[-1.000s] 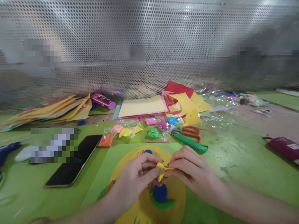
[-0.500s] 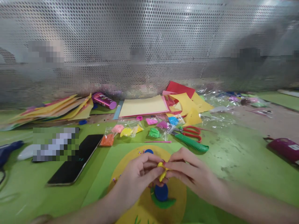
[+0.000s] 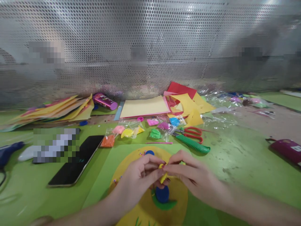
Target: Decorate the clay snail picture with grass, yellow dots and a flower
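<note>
A small yellow piece of modelling clay [image 3: 164, 179] is pinched between the thumb and fingers of my left hand [image 3: 135, 179]. From the other side, my right hand [image 3: 199, 177] presses its closed fingertips against the same piece. Both hands are over a yellow paper oval [image 3: 131, 208], which lies on a light green sheet [image 3: 101, 179]. Just below the fingers, the oval bears a blue clay disc [image 3: 162, 194] with a green clay curve [image 3: 166, 206] under it. Another blue disc [image 3: 150, 153] shows near its top. My hands hide the oval's middle.
Clay bags, including an orange one [image 3: 108, 141], lie beyond the sheet. Red-handled scissors [image 3: 194, 135] and a green cutter [image 3: 194, 145] are at right. A black phone [image 3: 76, 163] lies left. Paper sheets [image 3: 144, 106] and a purple canister [image 3: 105, 101] stand before the perforated metal panel [image 3: 150, 37].
The fingers of my right hand have shifted slightly left over the yellow clay. My left hand keeps its pinch in about the same place.
</note>
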{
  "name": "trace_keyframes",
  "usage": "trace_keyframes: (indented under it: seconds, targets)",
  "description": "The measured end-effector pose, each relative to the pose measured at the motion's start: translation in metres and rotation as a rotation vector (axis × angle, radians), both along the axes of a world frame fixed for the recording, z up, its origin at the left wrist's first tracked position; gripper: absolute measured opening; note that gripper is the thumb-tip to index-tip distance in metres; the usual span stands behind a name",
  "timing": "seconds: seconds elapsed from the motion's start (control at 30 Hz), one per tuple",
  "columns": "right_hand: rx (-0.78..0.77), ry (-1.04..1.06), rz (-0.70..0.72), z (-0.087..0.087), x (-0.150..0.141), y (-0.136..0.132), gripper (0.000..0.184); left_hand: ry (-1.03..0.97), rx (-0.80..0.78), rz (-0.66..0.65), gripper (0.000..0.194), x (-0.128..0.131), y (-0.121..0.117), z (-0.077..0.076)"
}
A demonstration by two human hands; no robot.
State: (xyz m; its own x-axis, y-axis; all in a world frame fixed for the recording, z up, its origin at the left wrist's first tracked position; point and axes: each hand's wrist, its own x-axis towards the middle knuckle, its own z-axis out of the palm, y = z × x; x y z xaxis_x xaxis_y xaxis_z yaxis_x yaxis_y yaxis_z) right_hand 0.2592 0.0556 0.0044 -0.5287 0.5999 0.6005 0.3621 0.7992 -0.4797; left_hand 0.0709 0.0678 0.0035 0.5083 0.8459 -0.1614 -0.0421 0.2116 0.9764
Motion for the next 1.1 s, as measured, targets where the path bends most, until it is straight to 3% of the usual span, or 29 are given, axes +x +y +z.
trace_keyframes:
  seconds: [0.27,0.5,0.7,0.83,0.97,1.1]
  targets:
    - [-0.01,0.073,-0.067,-0.0013,-0.0028,0.0036,0.008,0.053,0.013,0.014,0.018,0.0004,-0.0009,0.0009]
    - [-0.025,0.027,-0.039,-0.0037,-0.001,0.0023,0.016,0.033,-0.007,0.019,0.018,0.0005,-0.0008,0.0007]
    - [0.058,-0.007,-0.065,-0.003,0.002,0.0034,0.009,0.04,0.004,0.013,0.016,0.0003,-0.0014,0.0006]
    - [0.003,0.01,-0.044,-0.0015,0.001,0.0025,0.007,0.037,-0.001,0.016,0.016,0.0009,-0.0015,0.0005]
    - [-0.05,0.005,-0.031,-0.0022,0.0006,0.0013,0.016,0.022,0.0,0.018,0.015,0.0006,-0.0012,0.0006]
    - [0.031,-0.054,-0.043,-0.003,0.0015,0.0009,0.021,0.031,0.004,0.011,0.015,-0.0006,-0.0009,0.0001]
